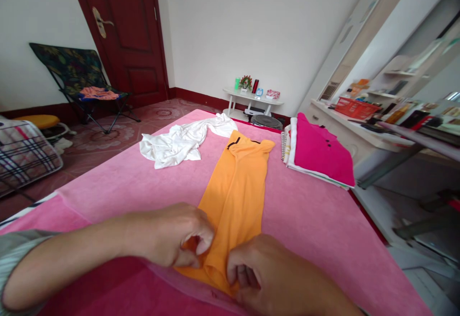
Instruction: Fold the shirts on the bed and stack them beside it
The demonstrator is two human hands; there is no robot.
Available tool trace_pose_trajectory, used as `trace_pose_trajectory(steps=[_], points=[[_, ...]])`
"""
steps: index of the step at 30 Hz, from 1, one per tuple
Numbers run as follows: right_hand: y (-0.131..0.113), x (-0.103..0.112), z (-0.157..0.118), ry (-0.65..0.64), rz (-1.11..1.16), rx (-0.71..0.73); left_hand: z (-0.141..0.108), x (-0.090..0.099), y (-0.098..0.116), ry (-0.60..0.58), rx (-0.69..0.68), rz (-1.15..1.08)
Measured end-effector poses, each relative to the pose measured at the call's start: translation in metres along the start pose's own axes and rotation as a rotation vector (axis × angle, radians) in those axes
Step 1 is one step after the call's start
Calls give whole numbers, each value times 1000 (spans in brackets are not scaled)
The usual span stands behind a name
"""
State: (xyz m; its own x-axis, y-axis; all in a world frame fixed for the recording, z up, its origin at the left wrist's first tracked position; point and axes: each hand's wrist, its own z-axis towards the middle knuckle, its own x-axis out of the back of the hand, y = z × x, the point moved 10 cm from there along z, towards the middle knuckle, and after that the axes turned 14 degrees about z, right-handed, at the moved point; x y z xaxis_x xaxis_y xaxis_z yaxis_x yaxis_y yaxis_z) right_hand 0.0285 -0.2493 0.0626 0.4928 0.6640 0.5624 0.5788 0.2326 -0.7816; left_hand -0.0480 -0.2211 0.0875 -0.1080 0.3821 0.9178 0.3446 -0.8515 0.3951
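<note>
An orange shirt (239, 182) with dark trim at its far end lies on the pink bedspread (125, 186), its sides folded in to a long strip. At the near end, my left hand (183, 234) pinches the left part of the cloth between thumb and fingers. Opposite it, my right hand (255, 273) has its fingers curled on the right edge of the same end. Between the hands the hem is bunched into a small fold. Part of the near hem is hidden behind my fingers.
Crumpled white clothing (179, 141) lies beyond the shirt to the left. A stack of folded clothes, topped by a magenta shirt (319, 146), sits at the right edge. Further off are a folding chair (72, 67), a low table (251, 96) and a cluttered dresser (359, 124).
</note>
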Motion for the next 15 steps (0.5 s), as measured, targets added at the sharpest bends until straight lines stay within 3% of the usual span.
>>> trace_pose_trajectory(steps=[3, 6, 11, 15], points=[[3, -12, 0, -104, 45, -21, 19, 17, -6, 56, 37, 24], [7, -19, 3, -154, 80, -40, 61, 34, -21, 217, 35, 89], [21, -22, 12, -190, 160, -74, 149, 39, -81, 414, 132, 204], [44, -20, 19, -204, 233, -143, 194, 31, -131, 431, 284, 287]])
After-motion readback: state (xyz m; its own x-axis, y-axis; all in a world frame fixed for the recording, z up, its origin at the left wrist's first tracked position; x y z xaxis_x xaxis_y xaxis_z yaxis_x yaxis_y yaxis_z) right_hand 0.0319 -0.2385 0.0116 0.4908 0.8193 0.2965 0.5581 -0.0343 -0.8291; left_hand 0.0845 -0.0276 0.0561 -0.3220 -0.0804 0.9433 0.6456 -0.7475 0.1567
